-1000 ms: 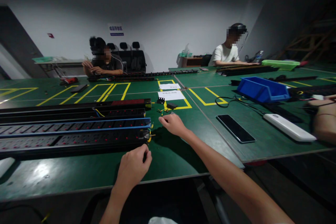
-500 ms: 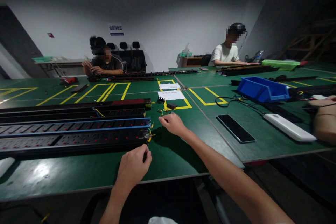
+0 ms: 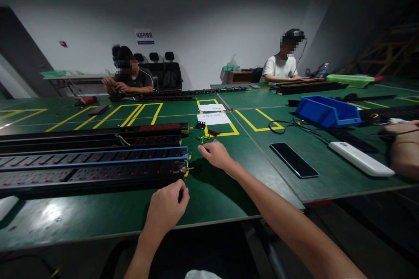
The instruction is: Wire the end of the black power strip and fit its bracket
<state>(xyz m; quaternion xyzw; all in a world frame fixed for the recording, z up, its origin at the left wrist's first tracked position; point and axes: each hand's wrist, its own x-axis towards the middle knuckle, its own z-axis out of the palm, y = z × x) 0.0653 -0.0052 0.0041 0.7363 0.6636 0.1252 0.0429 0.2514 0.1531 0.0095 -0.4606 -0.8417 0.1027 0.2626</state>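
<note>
My left hand rests by the near table edge with its fingers curled in. A dark gap shows between thumb and forefinger, and I see nothing in it. Its knuckles are just in front of the near end of a black power strip with red-marked sockets and yellow-green wires at its end. My right hand is closed too, to the right of the strip ends, with no object visible in it. Just beyond it lie a short yellow-green wire, a small black bracket and a dark flat piece.
A blue-edged strip and other black strips lie to the left. On the right are a phone, a white power bank, a blue bin and another person's hand. Two people sit across the green table.
Both my hands stay where they were. The person in white at the far right has shifted slightly.
</note>
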